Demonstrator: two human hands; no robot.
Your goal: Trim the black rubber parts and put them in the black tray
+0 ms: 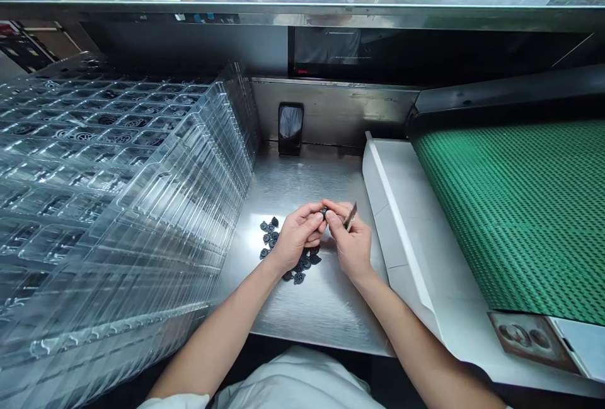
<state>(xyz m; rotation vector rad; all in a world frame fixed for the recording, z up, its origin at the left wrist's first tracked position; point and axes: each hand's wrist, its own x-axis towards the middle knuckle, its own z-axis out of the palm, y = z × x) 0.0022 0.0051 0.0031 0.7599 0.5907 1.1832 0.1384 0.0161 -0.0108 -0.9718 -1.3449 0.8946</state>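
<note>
My left hand (301, 233) is closed, pinching a small black part (324, 212) between thumb and fingers. My right hand (352, 240) meets it at the fingertips, with the thumb and index finger also at the part. Held in the right hand's fingers is a thin metal blade (350, 215), its end pointing up and away. Fingers cover most of the held part, so its details are hidden. Several loose black parts (299, 278), round with small side tabs, lie on the steel table (340, 317) beneath and left of the left hand.
Tall stacks of clear plastic trays (189, 163) stand at the left, dark parts in some upper pockets. A phone (290, 128) leans against the back wall. On the right are a white chute (401, 207) and a green conveyor belt (520, 207). A shelf (331, 15) runs overhead.
</note>
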